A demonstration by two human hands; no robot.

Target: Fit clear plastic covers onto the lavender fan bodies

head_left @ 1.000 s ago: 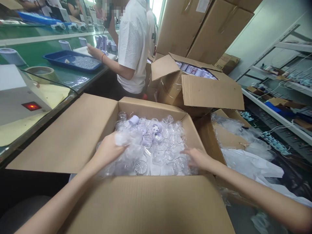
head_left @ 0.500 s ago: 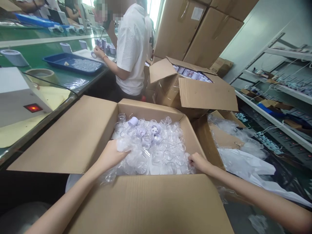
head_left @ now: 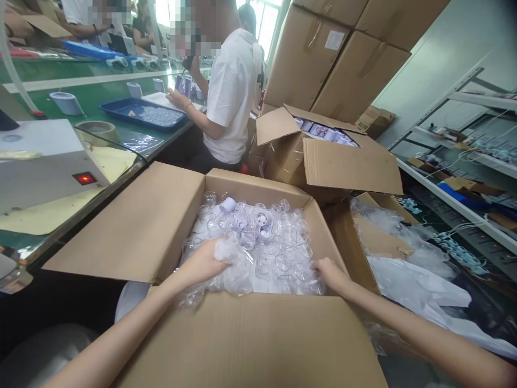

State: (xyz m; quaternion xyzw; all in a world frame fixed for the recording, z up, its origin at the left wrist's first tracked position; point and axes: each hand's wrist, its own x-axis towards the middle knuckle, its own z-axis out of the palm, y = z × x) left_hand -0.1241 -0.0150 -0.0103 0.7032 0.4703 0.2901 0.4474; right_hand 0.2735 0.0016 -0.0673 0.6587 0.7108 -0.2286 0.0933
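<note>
Plastic (head_left: 238,274) in the box (head_left: 258,334) wants gentle handling: left hand (head_left: 207,262) clamped on it, grip of right hand (head_left: 330,274) unclear.

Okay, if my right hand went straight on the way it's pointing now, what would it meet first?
Your right hand would likely meet the clear plastic pieces just beyond its fingers; it may already touch them, as depth is unclear.

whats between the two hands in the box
In the head view, crumpled clear plastic at the left hand, then clear plastic pieces towards the right hand.
</note>
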